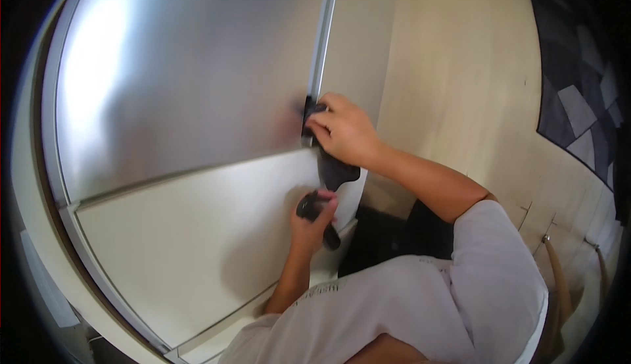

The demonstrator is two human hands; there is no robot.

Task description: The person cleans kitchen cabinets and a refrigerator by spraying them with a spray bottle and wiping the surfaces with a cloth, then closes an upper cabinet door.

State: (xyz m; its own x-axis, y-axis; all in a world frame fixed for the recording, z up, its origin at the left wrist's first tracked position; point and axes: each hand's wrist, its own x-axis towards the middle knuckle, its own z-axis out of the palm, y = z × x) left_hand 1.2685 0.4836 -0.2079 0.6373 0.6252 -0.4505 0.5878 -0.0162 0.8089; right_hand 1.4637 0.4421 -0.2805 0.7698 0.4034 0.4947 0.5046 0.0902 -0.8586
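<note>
My right hand (345, 127) is closed, fingers pinched around a small black fitting (307, 111) at the metal-edged side of a frosted panel (197, 68). Just below that hand, a wider black piece (340, 172) shows; whether it joins the fitting I cannot tell. My left hand (319, 219), lower down in front of a white panel (184, 245), is wrapped around a black object with a rounded head (306, 206). A dark handle-like end (331, 238) sticks out below its fingers. The exact kind of this object is not clear.
A silver edge strip (325, 28) runs up beside the frosted panel. To the right is a pale wood-look surface (460, 68) with a grey patchwork textile (578, 107). A dark object (381, 236) sits between my arms. Wooden pieces (557, 272) stand at lower right.
</note>
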